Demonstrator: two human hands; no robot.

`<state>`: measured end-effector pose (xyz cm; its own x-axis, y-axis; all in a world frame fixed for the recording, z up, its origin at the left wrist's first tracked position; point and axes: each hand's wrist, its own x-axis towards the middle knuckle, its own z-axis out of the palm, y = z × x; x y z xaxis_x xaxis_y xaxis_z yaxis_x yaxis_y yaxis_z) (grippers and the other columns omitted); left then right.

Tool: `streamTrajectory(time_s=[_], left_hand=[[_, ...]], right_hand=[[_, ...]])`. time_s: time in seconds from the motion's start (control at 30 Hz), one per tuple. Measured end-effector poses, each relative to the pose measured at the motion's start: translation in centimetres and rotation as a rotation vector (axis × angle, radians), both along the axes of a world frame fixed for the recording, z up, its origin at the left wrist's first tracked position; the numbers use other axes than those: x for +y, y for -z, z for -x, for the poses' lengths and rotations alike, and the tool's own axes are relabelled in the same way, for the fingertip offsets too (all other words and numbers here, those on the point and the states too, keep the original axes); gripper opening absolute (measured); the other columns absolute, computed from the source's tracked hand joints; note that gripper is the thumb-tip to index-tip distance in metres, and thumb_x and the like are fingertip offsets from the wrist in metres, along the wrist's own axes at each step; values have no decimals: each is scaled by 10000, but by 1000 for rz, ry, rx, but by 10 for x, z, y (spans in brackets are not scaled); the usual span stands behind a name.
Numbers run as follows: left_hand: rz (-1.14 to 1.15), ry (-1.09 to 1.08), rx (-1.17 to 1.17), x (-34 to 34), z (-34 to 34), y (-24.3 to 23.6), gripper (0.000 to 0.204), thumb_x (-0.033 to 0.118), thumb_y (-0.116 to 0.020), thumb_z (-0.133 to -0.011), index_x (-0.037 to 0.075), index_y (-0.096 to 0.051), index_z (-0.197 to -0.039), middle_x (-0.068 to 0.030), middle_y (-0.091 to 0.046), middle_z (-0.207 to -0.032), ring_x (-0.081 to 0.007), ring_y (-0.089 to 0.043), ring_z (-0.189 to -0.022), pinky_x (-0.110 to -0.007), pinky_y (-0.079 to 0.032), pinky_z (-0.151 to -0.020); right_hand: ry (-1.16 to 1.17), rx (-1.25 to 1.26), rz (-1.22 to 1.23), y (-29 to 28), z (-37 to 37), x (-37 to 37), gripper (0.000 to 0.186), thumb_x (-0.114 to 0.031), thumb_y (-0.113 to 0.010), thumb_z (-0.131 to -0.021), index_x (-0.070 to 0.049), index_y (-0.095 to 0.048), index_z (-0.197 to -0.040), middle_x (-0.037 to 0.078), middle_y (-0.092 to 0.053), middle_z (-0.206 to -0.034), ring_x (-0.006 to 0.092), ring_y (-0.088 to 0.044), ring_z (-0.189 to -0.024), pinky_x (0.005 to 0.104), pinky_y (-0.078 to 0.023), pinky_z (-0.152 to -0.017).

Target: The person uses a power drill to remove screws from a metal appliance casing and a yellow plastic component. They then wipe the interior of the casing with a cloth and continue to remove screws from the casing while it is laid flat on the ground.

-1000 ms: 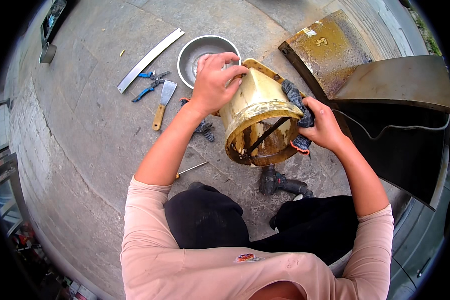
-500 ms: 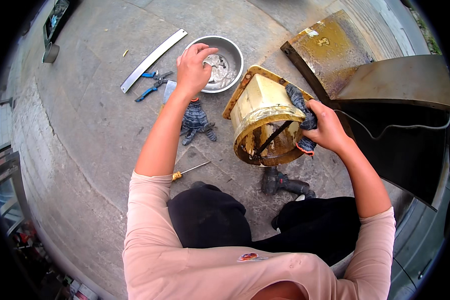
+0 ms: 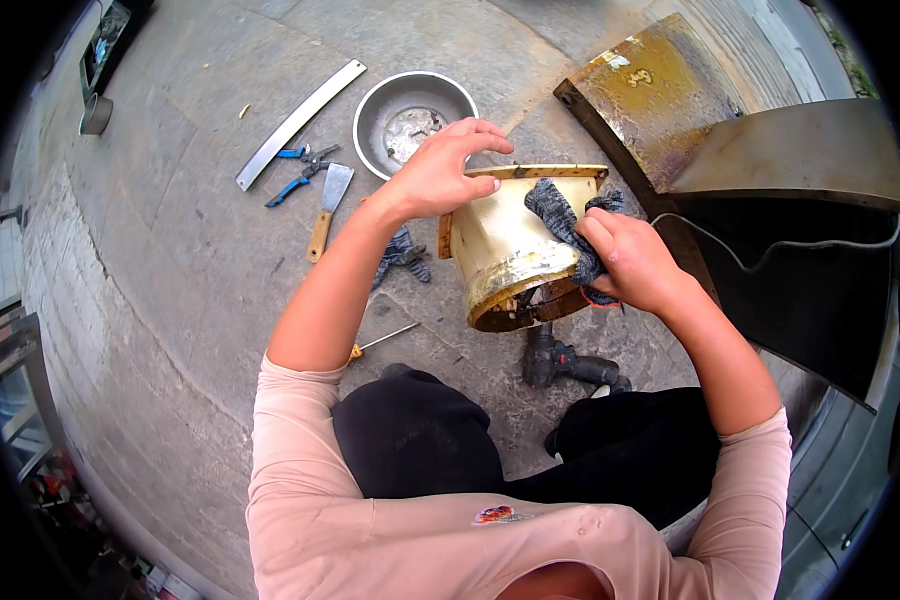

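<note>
A cream, grease-stained duct collar (image 3: 510, 230), with a square flange and a round mouth, is tilted above the ground in front of me. My right hand (image 3: 625, 250) is closed on a grey knit glove (image 3: 553, 212) bunched against the collar's right side. At the collar's left, my left hand (image 3: 445, 172) has its fingers apart. Its thumb is in front of the flange; whether it touches cannot be told. A second knit glove (image 3: 402, 250), partly hidden by my left forearm, lies on the ground. Behind the left hand stands a round metal bowl (image 3: 370, 125) with dark bits inside.
On the left lie a white metal strip (image 3: 295, 128), blue-handled pliers (image 3: 295, 185) and a scraper (image 3: 328, 210). A screwdriver (image 3: 380, 340) and a black power drill (image 3: 565, 365) are near my knees. Greasy metal panels (image 3: 790, 150) with a grey cable (image 3: 770, 250) stand at the right.
My left hand has moved right and nearer, from the bowl to the collar. The collar has turned, its flange now facing away and its mouth lower. The right hand still holds the glove.
</note>
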<state>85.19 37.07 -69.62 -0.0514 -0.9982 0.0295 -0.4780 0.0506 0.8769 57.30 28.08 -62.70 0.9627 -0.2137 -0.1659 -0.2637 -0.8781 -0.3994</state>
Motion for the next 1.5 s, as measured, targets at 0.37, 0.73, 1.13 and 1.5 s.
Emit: streamTrajectory(time_s=[0.37,0.73,1.13,1.5], left_hand=[[-53,49,-113,0,7,14,316,133,-679,-742,43,-703,-1044,-94,-601,-1234,-278,-536,-1214,-381,-409,-1067],[53,-17,-121,3,17,6,323,101,-644,-757,108,-694,-1077,-75,-595,-1239,-282,-515,-1235,-418,-359,-1091],[277,126,-349,3,35,-13,129,59,-650,-744,108,-666,-862,-58,-611,-1210,-275,-529,-1197,-462,-336,-1061],[272,-500,-409,7,-69,56,240,21,-653,-759,149,-733,-945,-46,-671,-1116,-267,-620,-1066,-423,-435,-975]], right_hand=[[-100,53,61,-5,-4,7,441,-101,-764,-633,-57,-507,-988,111,-572,-958,314,-636,-901,416,-548,-745],[-87,79,39,-4,0,4,495,-89,-776,-613,-51,-509,-1029,122,-557,-964,342,-620,-925,437,-526,-743],[-113,108,70,-2,-1,7,435,-75,-768,-636,-44,-506,-981,115,-573,-938,315,-638,-877,419,-547,-736],[108,134,-52,5,6,-3,494,-70,-768,-640,-34,-523,-1068,173,-603,-975,414,-622,-906,487,-516,-761]])
